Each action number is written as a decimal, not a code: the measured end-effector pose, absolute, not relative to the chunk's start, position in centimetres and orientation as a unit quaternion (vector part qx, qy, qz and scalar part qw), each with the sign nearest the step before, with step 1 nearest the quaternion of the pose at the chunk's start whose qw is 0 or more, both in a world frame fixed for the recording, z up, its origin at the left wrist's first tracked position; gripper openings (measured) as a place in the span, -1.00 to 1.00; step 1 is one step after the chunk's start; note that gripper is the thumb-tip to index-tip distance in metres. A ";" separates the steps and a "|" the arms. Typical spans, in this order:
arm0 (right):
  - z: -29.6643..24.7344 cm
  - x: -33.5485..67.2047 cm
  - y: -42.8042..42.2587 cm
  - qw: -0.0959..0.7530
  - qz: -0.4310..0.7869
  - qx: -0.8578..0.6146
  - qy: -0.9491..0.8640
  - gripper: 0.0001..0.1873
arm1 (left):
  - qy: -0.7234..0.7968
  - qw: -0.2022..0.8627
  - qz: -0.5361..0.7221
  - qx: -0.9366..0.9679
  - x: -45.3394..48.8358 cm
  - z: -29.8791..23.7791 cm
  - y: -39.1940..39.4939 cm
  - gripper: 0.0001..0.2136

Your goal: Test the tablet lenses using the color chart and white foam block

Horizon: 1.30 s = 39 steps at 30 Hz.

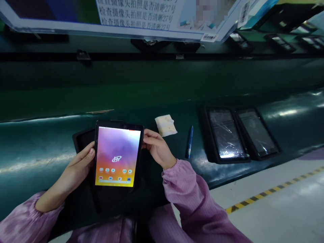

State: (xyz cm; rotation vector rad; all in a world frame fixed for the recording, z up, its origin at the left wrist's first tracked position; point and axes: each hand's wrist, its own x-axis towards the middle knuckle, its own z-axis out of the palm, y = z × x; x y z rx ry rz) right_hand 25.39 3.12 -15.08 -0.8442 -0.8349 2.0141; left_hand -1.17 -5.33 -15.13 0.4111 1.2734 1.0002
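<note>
A black-framed tablet (118,145) is held up between my two hands, its screen lit with a purple-to-yellow home screen, a white logo and rows of app icons. My left hand (81,162) grips its left edge, thumb at the front. At the upper right edge, my right hand (157,145) holds it with bent fingers; the fingertips are partly hidden behind the frame. Beneath and behind the tablet lies a dark tray or case (80,137), mostly covered. Right of my right hand are a folded whitish cloth or pad (166,125) and a blue pen (190,141).
Two dark tablets with shiny film, one left (226,133) and one right (258,131), lie in black trays on the green bench (177,98). A clear-framed sign (136,17) hangs ahead above a shelf with more devices (279,43). Yellow-black tape (265,192) marks the floor.
</note>
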 end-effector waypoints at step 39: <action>-15.4 25.3 3.1 0.391 0.797 -0.323 -0.327 -0.88 | 0.571 0.662 0.443 0.196 -1.0 -14.8 -5.3 -0.52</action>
